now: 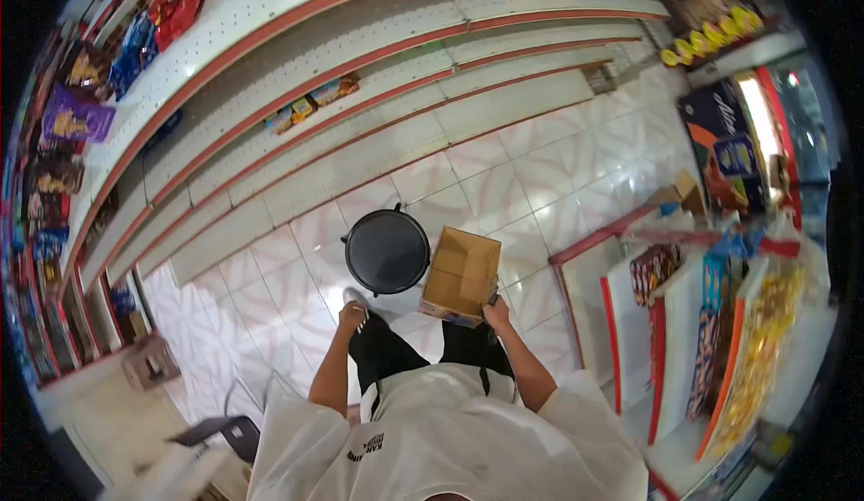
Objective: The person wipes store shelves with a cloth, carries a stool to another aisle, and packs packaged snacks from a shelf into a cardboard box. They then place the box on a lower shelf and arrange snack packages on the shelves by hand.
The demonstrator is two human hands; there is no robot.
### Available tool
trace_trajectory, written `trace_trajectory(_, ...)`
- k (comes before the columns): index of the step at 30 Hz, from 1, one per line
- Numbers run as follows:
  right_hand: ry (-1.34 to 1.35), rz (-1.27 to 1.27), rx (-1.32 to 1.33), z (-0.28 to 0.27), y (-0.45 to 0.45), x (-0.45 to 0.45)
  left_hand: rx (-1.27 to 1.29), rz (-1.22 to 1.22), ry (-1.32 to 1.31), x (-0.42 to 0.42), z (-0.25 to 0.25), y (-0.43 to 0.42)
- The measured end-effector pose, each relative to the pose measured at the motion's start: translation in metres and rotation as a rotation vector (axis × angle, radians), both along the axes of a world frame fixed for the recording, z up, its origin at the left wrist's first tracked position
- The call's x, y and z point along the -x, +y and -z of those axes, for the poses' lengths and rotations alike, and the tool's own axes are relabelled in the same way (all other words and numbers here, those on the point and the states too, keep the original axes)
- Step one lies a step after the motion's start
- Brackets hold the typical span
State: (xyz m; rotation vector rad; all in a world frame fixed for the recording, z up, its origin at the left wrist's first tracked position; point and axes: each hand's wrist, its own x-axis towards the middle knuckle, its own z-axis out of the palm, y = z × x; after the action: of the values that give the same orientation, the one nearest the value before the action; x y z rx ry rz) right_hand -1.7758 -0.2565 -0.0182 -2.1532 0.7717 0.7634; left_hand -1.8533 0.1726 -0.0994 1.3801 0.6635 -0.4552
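– What was seen around?
– 1 long shelving unit (342,132) was set across the front; 1 snack rack (656,357) was placed at the right.
– Was the way obstructed?
– Partly: the space before the unit was taken by 1 round black stool (387,251).
– What was held?
– 1 cardboard box (461,276), right of the stool, was gripped at a corner by the right hand (496,313). The left hand (351,316) was curled; whether anything was held there could not be told.
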Motion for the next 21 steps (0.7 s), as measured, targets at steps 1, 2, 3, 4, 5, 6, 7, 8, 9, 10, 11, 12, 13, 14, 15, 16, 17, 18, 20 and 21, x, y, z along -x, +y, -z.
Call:
trace_trajectory(1,-0.024,-0.037,-0.039,0.004,-0.013,-0.010,-0.603,0.289,-0.033,0.008,0.019,-0.017)
trace_trajectory(2,-0.006,-0.071,-0.050,0.007,-0.025,-0.017,-0.680,0.435,-0.093,0.005,0.037,-0.021)
trace_trajectory(3,0.000,-0.057,-0.046,0.012,-0.037,-0.021,-0.752,0.589,-0.155,-0.001,0.055,-0.023)
trace_trajectory(4,0.005,-0.044,-0.039,0.020,-0.050,-0.023,-0.863,0.562,-0.070,-0.018,0.053,-0.036)
trace_trajectory(5,0.023,-0.074,-0.047,0.034,-0.064,-0.018,-0.972,0.538,0.020,-0.041,0.042,-0.048)
trace_trajectory(6,-0.020,-0.017,-0.050,0.052,-0.079,-0.010,-0.918,0.413,0.150,-0.067,0.039,-0.055)
trace_trajectory(7,-0.069,0.043,-0.052,0.069,-0.091,-0.005,-0.860,0.287,0.271,-0.095,0.041,-0.058)
trace_trajectory(8,-0.055,0.024,-0.055,0.077,-0.100,0.000,-0.948,0.331,0.287,-0.116,0.047,-0.058)
trace_trajectory(9,-0.051,0.051,-0.027,0.079,-0.109,0.006,-1.032,0.381,0.303,-0.134,0.053,-0.056)
trace_trajectory(10,-0.049,0.078,0.004,0.085,-0.120,0.014,-0.988,0.276,0.361,-0.152,0.046,-0.053)
trace_trajectory(11,-0.037,0.063,0.008,0.099,-0.136,0.028,-0.942,0.171,0.416,-0.165,0.044,-0.052)
trace_trajectory(12,-0.006,0.217,-0.160,0.115,-0.152,0.044,-0.936,0.167,0.428,-0.168,0.067,-0.043)
trace_trajectory(13,0.023,0.374,-0.327,0.129,-0.163,0.052,-0.901,0.101,0.473,-0.164,0.093,-0.029)
trace_trajectory(14,0.026,0.367,-0.320,0.125,-0.165,0.049,-0.864,0.034,0.512,-0.161,0.115,-0.025)
trace_trajectory(15,0.086,0.476,-0.342,0.110,-0.164,0.047,-0.854,0.033,0.513,-0.161,0.116,-0.034)
trace_trajectory(16,0.142,0.588,-0.362,0.101,-0.163,0.045,-0.869,-0.048,0.499,-0.163,0.102,-0.047)
trace_trajectory(17,0.141,0.587,-0.352,0.104,-0.164,0.044,-0.885,-0.129,0.488,-0.160,0.101,-0.053)
trace_trajectory(18,0.162,0.640,-0.336,0.106,-0.163,0.044,-0.887,-0.120,0.480,-0.161,0.101,-0.057)
trace_trajectory(20,0.232,0.727,-0.377,0.096,-0.160,0.040,-0.854,-0.077,0.430,-0.164,0.098,-0.076)
trace_trajectory(21,0.228,0.730,-0.372,0.093,-0.157,0.037,-0.828,-0.042,0.374,-0.165,0.101,-0.085)
